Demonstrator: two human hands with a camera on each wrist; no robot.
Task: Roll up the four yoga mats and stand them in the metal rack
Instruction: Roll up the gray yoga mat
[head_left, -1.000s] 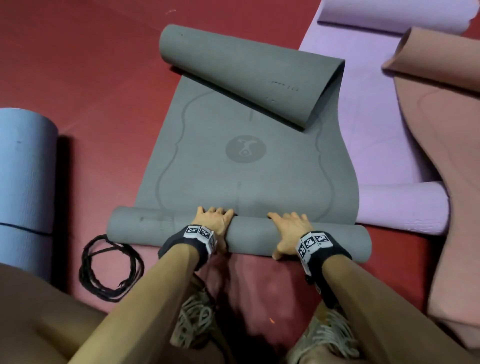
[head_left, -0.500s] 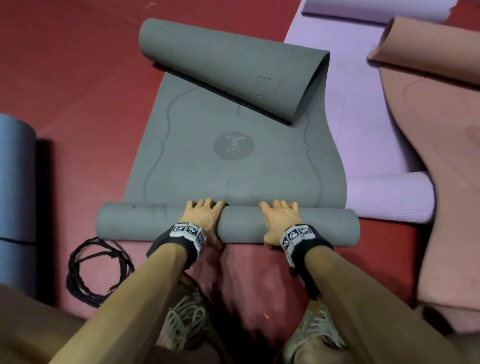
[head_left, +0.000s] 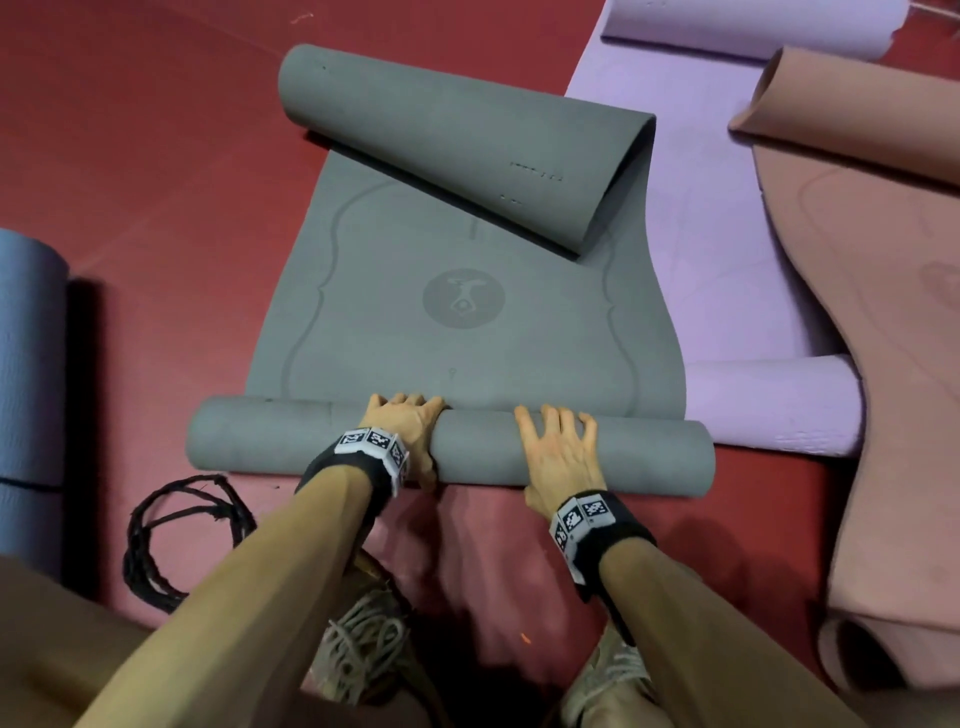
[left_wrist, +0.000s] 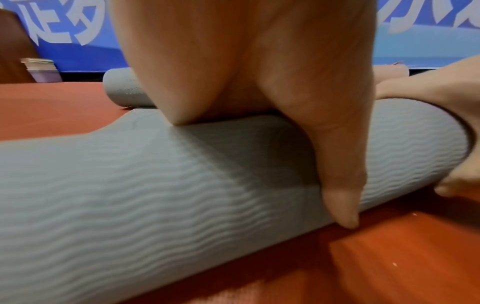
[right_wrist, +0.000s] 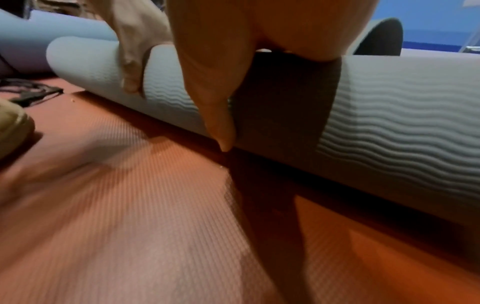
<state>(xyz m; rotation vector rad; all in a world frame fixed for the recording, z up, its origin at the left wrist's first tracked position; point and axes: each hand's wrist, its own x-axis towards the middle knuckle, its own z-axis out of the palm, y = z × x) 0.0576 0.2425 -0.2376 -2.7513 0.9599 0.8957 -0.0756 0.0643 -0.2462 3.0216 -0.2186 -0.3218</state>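
The right hand (head_left: 558, 457) has slid back toward the near side of the roll since a moment ago, its fingers now spread over the top. The left hand (head_left: 410, 434) curls over the grey mat (head_left: 457, 322), thumb tucked behind, fingers over the far side. The roll lies crosswise on the red floor (head_left: 130, 171), its far end curled. A purple mat (head_left: 727, 249) and a brown mat (head_left: 883, 338) lie right, a blue roll (head_left: 26, 364) and black cord (head_left: 171, 540) left.

Grey mat (head_left: 457, 332) – half-rolled – on floor
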